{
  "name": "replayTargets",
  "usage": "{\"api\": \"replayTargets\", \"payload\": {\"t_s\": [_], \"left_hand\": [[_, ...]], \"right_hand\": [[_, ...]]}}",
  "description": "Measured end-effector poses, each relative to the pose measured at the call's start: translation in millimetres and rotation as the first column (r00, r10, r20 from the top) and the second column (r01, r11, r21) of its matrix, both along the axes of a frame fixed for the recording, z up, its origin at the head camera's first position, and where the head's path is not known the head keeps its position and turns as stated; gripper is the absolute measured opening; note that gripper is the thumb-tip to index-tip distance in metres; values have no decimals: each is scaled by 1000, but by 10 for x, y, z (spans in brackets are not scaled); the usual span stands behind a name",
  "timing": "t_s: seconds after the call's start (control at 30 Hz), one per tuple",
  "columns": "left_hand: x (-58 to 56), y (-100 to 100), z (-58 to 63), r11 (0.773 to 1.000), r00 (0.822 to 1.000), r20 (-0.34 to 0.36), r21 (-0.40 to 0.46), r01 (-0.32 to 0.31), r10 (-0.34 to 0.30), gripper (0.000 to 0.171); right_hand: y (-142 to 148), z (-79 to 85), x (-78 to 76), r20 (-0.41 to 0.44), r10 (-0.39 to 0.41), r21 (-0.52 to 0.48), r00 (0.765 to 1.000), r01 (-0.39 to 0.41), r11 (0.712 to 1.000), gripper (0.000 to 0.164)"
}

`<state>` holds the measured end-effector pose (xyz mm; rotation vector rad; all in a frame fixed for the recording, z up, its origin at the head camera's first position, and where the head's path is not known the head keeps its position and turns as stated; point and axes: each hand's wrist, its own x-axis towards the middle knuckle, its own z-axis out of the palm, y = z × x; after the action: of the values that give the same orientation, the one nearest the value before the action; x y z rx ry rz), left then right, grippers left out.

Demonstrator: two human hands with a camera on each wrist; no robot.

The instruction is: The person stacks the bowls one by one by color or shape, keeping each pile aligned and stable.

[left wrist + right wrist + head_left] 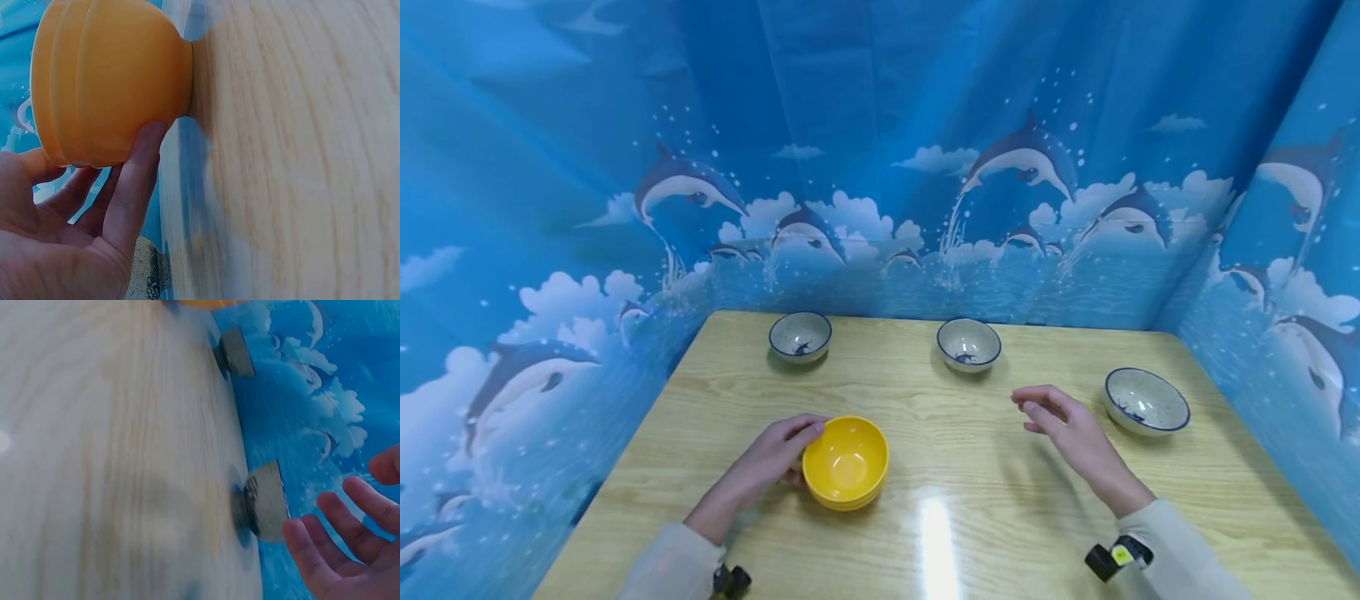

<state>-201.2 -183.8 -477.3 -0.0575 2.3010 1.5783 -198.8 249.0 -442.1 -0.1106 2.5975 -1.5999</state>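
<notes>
A stack of yellow bowls (846, 458) stands on the wooden table, left of the middle. My left hand (782, 450) holds the stack at its left side, the thumb up at the rim and the other fingers lower along the outer wall. In the left wrist view, the fingertips (153, 130) lie against the bowl's side close to its foot. My right hand (1071, 433) is raised over the right part of the table, fingers loosely bent and holding nothing. Nearest to it is a grey bowl with a dark blue rim (1146, 402), just to its right.
Two more grey bowls with blue rims stand along the back edge, one at the left (801, 337) and one near the middle (968, 345). Behind the wooden table (760, 383) and along its sides hangs a blue curtain (865, 108) printed with dolphins.
</notes>
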Motion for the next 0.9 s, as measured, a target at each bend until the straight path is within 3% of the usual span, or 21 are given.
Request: {"api": "replayTargets", "payload": {"t_s": [0.13, 0.33, 0.57, 0.7, 0.9], "left_hand": [[-2, -6, -5, 1000, 1000, 0, 5, 0, 0, 49], [-1, -3, 3, 1000, 1000, 0, 2, 0, 0, 48], [3, 1, 13, 1000, 1000, 0, -4, -2, 2, 47], [5, 1, 11, 1000, 1000, 3, -7, -4, 4, 45], [9, -1, 9, 1000, 1000, -3, -9, -2, 2, 46]], "right_hand": [[181, 55, -46, -43, -30, 90, 999, 34, 995, 49], [443, 76, -111, -101, -58, 135, 993, 71, 988, 50], [819, 123, -166, -113, -92, 257, 989, 118, 959, 58], [1058, 123, -182, -140, -125, 243, 982, 157, 957, 58], [1373, 69, -222, -194, -198, 179, 961, 233, 956, 41]]}}
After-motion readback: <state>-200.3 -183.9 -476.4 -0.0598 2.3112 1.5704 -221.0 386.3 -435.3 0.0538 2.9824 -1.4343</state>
